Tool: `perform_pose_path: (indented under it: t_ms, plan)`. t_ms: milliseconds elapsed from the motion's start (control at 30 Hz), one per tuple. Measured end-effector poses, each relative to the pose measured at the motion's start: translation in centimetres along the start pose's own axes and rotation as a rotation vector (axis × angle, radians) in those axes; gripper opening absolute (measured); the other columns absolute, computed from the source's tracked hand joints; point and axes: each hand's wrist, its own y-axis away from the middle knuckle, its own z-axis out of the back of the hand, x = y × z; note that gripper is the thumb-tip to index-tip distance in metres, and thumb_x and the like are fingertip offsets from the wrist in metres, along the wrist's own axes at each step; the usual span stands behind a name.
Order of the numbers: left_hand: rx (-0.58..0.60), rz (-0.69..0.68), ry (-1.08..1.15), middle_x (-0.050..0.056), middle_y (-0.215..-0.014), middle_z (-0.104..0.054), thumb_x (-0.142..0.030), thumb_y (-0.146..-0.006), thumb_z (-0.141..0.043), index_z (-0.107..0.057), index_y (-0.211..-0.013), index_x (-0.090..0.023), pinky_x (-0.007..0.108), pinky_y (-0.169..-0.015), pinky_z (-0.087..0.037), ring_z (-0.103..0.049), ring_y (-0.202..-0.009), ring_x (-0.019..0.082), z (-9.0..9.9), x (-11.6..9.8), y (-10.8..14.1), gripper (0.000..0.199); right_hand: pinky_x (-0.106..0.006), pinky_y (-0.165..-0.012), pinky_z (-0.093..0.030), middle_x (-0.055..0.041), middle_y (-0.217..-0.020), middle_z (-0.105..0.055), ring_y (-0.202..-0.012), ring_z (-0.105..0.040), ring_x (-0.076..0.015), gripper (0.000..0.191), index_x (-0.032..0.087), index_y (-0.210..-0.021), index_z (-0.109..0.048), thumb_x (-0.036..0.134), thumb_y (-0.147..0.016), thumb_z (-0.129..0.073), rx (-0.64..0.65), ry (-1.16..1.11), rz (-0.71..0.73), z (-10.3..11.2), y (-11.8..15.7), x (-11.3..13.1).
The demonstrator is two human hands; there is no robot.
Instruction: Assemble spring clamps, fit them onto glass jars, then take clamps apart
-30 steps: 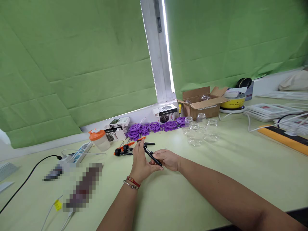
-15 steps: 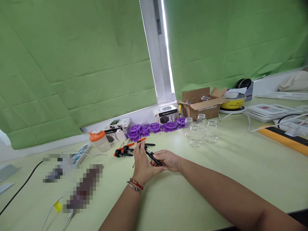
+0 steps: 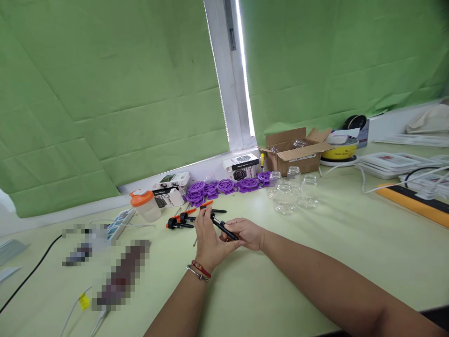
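A slim black tool point(image 3: 225, 229) is held slantwise between both hands above the table. My left hand point(image 3: 210, 238), with bracelets at the wrist, has its fingers at the upper left end and its thumb near the lower right end. The fingers of my right hand point(image 3: 247, 233) are closed around the tool's lower part, and some of them are hidden behind it. Just beyond my left hand lie several black and orange tools point(image 3: 179, 223) on the table. Purple plastic wheel-like parts point(image 3: 225, 186) are piled farther back.
Clear glass jars point(image 3: 285, 199) stand right of centre, before an open cardboard box point(image 3: 298, 157). An orange-lidded cup point(image 3: 145, 206) and a power strip point(image 3: 121, 223) are at the left. Small printed boxes point(image 3: 240, 163) line the wall. An orange-and-black bar point(image 3: 414, 203) lies at the right.
My left hand and wrist have shifted very slightly to the right. The black tool's lower end has moved slightly right and up, still between both hands.
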Motion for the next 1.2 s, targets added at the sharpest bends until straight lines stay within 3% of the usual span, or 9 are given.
perform_pose_path:
  t_ms: [367, 900, 1200]
  plan:
    - [-0.027, -0.03, 0.008, 0.017, -0.127, -0.039, -0.062, -0.049, -0.071, -0.026, -0.132, -0.015, 0.052, -0.096, -0.032, -0.035, -0.12, 0.035, 0.1, -0.1, 0.1, 0.105, -0.026, -0.06, -0.036, -0.0037, -0.064, -0.062, -0.061, -0.054, -0.0126, 0.03, 0.01, -0.063, -0.063, 0.038, -0.065, -0.071, 0.002, -0.024, 0.012, 0.4, -0.2, -0.4]
    - [-0.026, -0.027, 0.0, 0.017, -0.126, -0.038, -0.053, -0.052, -0.072, -0.025, -0.131, -0.014, 0.052, -0.096, -0.033, -0.036, -0.118, 0.034, 0.2, -0.5, 0.0, 0.1, -0.027, -0.063, -0.037, -0.0038, -0.064, -0.063, -0.061, -0.055, -0.0131, 0.03, 0.01, -0.063, -0.064, 0.039, -0.064, -0.07, -0.032, 0.011, 0.005, 0.1, -0.2, -0.2]
    - [0.049, -0.052, 0.088, 0.019, -0.131, -0.033, -0.06, -0.052, -0.071, -0.023, -0.133, -0.014, 0.052, -0.098, -0.031, -0.031, -0.123, 0.035, -0.2, 1.0, -0.1, 0.104, -0.026, -0.056, -0.034, -0.0043, -0.065, -0.062, -0.059, -0.054, -0.013, 0.031, 0.01, -0.064, -0.063, 0.039, -0.064, -0.071, -0.02, -0.014, -0.003, 0.5, -0.2, -0.2]
